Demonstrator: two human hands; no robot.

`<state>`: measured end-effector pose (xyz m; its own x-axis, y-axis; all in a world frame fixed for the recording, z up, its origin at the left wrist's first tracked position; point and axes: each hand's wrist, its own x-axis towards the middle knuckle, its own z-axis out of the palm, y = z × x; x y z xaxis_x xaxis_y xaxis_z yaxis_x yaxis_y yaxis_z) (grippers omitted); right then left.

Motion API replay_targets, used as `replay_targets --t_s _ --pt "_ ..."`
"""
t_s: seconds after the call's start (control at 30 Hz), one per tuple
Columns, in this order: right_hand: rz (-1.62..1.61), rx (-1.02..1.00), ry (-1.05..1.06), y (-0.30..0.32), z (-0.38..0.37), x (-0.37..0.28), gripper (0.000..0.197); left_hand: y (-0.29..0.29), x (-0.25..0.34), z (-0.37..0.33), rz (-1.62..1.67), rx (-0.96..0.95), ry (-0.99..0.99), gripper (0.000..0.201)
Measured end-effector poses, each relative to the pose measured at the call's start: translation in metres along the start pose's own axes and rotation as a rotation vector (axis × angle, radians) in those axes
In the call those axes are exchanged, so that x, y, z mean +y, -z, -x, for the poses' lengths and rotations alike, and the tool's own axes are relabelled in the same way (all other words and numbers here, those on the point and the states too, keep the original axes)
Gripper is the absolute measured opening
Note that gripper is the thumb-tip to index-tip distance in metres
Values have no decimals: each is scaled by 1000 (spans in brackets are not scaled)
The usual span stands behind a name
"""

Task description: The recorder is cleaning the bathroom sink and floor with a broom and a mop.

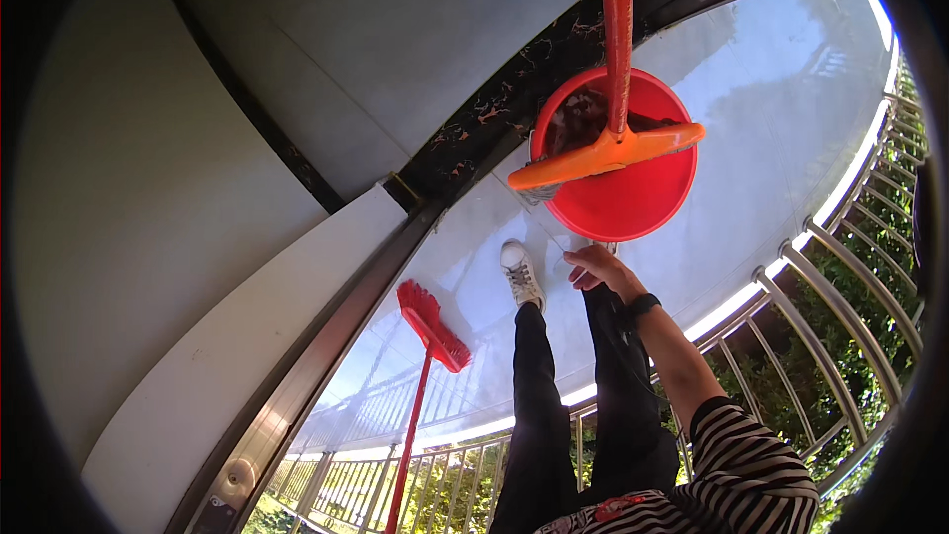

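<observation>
My right hand (600, 268), with a dark band on its wrist, hangs just on the near side of a red bucket (633, 203). Its fingers are loosely bent and spread, and I see nothing held in them. Across the bucket's mouth lies the orange crossbar of a mop (613, 153), whose red handle runs up out of the top of the picture. Grey strands show below the crossbar's left end, and darker material shows inside the bucket. My left hand is out of view.
A red broom (423, 321) stands bristles up at the left, near a metal door frame (262, 440). My white shoe (519, 272) is on the shiny, wet-looking floor (771, 109). Metal railings (840, 287) curve along the right. Dark, debris-strewn track (494, 109) runs behind the bucket.
</observation>
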<state>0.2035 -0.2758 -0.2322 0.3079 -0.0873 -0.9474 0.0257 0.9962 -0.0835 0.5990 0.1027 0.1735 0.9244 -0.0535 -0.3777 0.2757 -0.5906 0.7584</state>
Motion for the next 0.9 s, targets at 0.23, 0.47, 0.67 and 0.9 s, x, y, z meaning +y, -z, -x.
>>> replay_targets --t_s 0.23,0.47,0.67,0.9 --pt "515 879 1365 -2 86 -161 52 -21 10 9 44 279 97 27" --pt "198 340 1170 -3 106 -250 35 -43 1 24 52 310 170 39" --pt "127 442 1063 -25 161 -200 22 -54 3 30 56 353 137 43" --pt "383 149 1188 -6 255 -169 20 -56 0 29 65 330 104 38"
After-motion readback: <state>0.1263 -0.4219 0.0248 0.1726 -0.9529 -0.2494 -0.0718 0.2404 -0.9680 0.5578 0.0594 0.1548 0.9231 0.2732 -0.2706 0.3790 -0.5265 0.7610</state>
